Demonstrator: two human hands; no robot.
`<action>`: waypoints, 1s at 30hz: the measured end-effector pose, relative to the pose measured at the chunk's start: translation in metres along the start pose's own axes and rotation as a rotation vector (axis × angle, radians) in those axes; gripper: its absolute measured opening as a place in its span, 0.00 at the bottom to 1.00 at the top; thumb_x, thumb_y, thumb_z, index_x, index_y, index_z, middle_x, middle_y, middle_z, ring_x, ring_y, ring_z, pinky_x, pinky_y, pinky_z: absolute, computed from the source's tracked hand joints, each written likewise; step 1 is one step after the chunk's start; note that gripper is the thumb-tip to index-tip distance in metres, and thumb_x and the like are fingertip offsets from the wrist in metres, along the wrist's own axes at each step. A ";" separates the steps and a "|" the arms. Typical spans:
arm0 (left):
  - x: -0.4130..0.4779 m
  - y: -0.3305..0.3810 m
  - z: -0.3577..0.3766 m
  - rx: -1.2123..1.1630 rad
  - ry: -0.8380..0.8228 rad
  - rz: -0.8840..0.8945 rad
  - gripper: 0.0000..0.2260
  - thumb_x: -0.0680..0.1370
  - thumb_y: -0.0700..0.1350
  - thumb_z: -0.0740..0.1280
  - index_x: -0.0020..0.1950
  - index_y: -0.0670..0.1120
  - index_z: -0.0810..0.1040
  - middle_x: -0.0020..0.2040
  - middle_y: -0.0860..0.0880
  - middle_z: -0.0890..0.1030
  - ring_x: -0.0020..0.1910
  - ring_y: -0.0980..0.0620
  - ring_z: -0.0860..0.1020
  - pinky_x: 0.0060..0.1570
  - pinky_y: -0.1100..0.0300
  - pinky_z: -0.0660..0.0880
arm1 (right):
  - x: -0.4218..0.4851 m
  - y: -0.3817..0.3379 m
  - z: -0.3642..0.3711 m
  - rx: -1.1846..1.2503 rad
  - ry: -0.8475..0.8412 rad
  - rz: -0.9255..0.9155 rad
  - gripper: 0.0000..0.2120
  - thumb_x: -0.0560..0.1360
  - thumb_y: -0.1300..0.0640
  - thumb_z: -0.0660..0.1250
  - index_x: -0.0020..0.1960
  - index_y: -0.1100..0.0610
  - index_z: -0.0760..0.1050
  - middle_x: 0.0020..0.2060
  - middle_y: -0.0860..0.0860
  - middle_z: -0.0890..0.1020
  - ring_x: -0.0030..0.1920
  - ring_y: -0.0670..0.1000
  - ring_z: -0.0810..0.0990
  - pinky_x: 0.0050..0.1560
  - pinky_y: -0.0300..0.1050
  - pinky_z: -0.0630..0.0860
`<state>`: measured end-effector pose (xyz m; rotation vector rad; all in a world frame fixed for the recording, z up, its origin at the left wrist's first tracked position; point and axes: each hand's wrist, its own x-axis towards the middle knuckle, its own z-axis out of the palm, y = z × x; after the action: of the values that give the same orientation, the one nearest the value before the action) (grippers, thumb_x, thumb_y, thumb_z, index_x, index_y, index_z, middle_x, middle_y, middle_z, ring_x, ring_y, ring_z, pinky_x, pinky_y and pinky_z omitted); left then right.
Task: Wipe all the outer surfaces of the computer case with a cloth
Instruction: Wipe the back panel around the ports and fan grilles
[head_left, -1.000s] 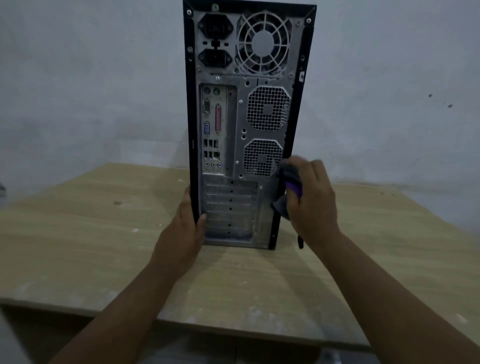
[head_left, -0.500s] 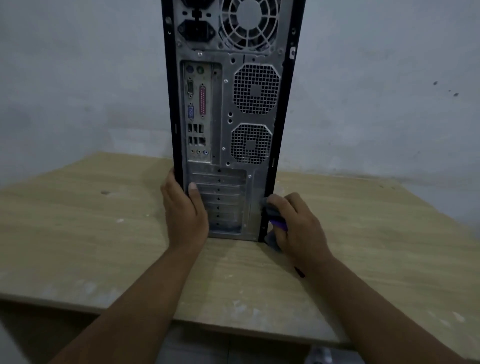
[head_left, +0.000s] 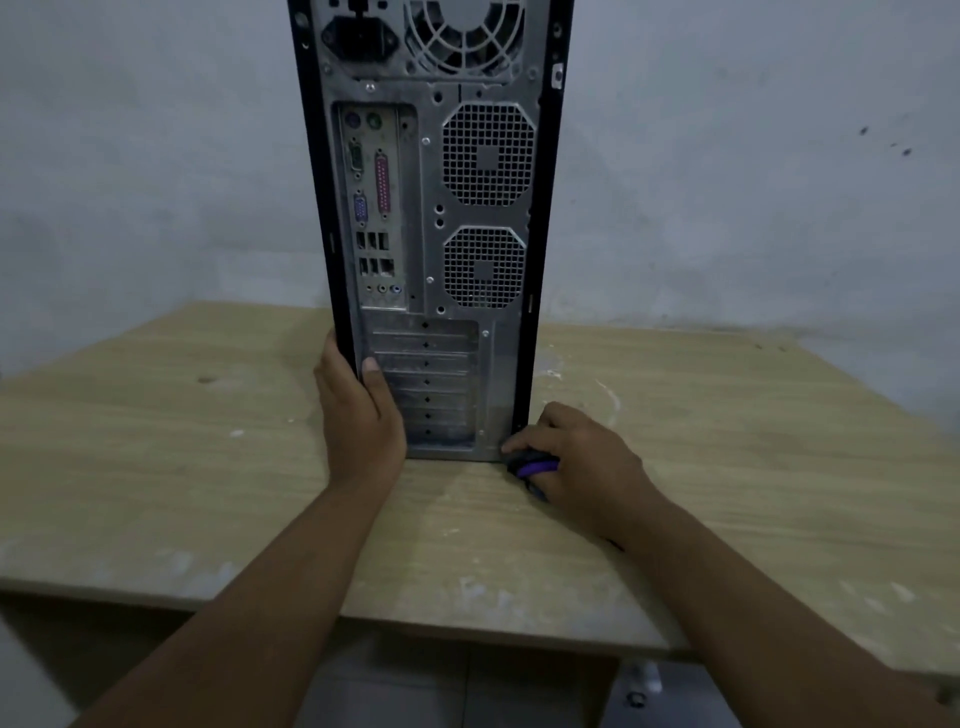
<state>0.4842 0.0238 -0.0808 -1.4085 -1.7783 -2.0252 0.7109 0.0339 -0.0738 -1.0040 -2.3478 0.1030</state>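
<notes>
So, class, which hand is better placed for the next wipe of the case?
Right. The right hand grips the cloth at the computer case's lower right corner; the left hand holds its left edge.

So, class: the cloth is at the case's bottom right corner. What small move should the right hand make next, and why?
Probably slide the cloth up the computer case's right edge: the right hand holds it at the bottom; the left hand steadies the case.

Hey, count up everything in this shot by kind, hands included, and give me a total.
Computer case: 1
Cloth: 1
Table: 1
Hands: 2, left hand and right hand
Total: 5
</notes>
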 end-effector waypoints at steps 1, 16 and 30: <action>0.000 0.000 0.000 0.000 0.002 0.003 0.22 0.86 0.45 0.53 0.80 0.40 0.56 0.75 0.42 0.65 0.67 0.61 0.63 0.59 0.84 0.54 | -0.001 -0.002 -0.002 -0.068 0.036 -0.059 0.17 0.67 0.60 0.70 0.55 0.51 0.83 0.43 0.52 0.76 0.43 0.54 0.76 0.36 0.43 0.70; 0.002 -0.006 0.000 -0.016 -0.014 0.027 0.22 0.86 0.47 0.53 0.79 0.44 0.58 0.73 0.45 0.68 0.70 0.51 0.68 0.65 0.64 0.63 | 0.006 -0.005 -0.004 -0.108 0.278 -0.185 0.17 0.67 0.63 0.69 0.56 0.56 0.81 0.42 0.53 0.76 0.37 0.54 0.75 0.27 0.45 0.74; 0.011 0.008 -0.008 -0.101 0.038 0.133 0.26 0.84 0.53 0.53 0.81 0.46 0.55 0.77 0.53 0.61 0.76 0.59 0.59 0.70 0.77 0.54 | 0.099 -0.049 -0.104 0.075 0.735 -0.221 0.16 0.72 0.62 0.66 0.58 0.55 0.81 0.47 0.54 0.74 0.44 0.51 0.76 0.42 0.43 0.76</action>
<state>0.4784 0.0204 -0.0665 -1.4629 -1.5434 -2.0842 0.6810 0.0507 0.0736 -0.5956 -1.7396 -0.2270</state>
